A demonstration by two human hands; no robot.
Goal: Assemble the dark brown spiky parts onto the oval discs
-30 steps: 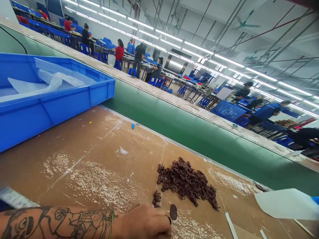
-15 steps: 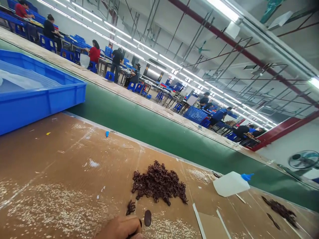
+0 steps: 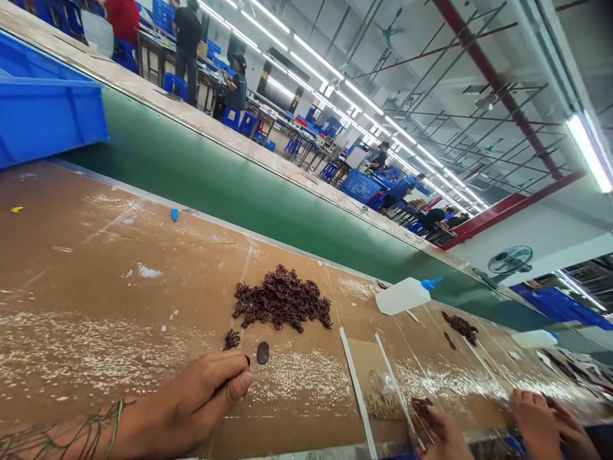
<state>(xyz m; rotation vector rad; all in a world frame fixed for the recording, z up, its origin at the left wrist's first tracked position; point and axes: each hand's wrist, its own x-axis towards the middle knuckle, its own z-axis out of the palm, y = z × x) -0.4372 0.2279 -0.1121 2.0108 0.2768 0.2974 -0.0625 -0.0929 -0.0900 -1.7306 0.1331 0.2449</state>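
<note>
Fingers of the left hand lie curled together on the tabletop, tips just beside a dark oval disc, holding nothing. Right hand, near edge, pinches a dark clump. Beyond the disc sits a dark pile; open board spreads left toward the blue bin.

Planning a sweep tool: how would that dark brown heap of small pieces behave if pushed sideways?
The heap would probably scatter rather than slide whole: it is loose tangled bits, with a clump already apart. The pieces look light. The worn brown table may snag some.
</note>
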